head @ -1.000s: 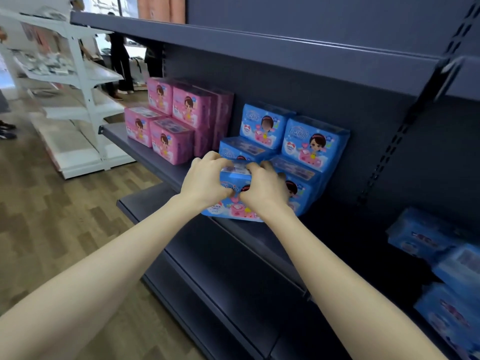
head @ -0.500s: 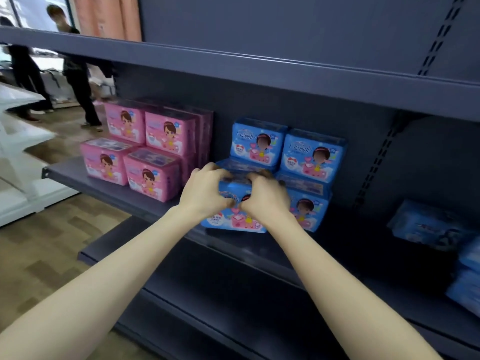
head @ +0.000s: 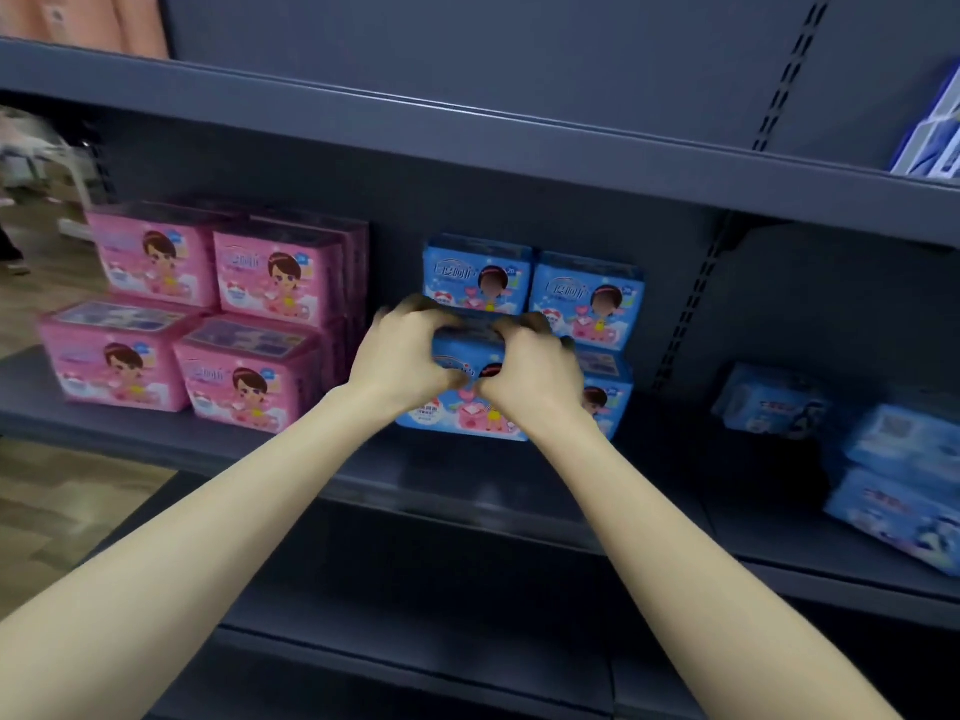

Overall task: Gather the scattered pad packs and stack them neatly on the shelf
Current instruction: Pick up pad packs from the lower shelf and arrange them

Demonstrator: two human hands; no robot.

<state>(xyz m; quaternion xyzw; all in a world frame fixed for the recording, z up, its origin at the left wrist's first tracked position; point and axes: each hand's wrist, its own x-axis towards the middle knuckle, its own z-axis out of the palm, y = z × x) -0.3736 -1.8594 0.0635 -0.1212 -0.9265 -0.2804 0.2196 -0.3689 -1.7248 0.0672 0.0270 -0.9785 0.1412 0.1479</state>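
The curled fingers (head: 413,310) of the left hand (head: 400,358) and those of the right hand (head: 530,374) are hooking over the top edge of a soft blue plastic pad pack with a cartoon girl printed on it (head: 460,410). Both thumbs are pressing on its front face, so both hands are gripping it, side by side and nearly touching. Below the fingers, the pack's lower edge is sitting on the dark grey metal shelf (head: 467,478), near the front lip.

Just behind the fingertips, two more upright blue packs (head: 475,272) are standing side by side in an upper row. Just right of the right-hand fingers, another blue pack (head: 608,405) is sitting in the lower row under them.

Left of the left-hand fingers, four pink plastic pad packs (head: 275,280) are standing in a two-high stack on the same shelf.

Well to the right of the fingers, three pale blue packs (head: 904,444) are lying loosely, tilted and unevenly placed. Above the fingers, an upper grey shelf board (head: 467,129) is running across, carrying a blue and white pack (head: 935,132) at its far right.
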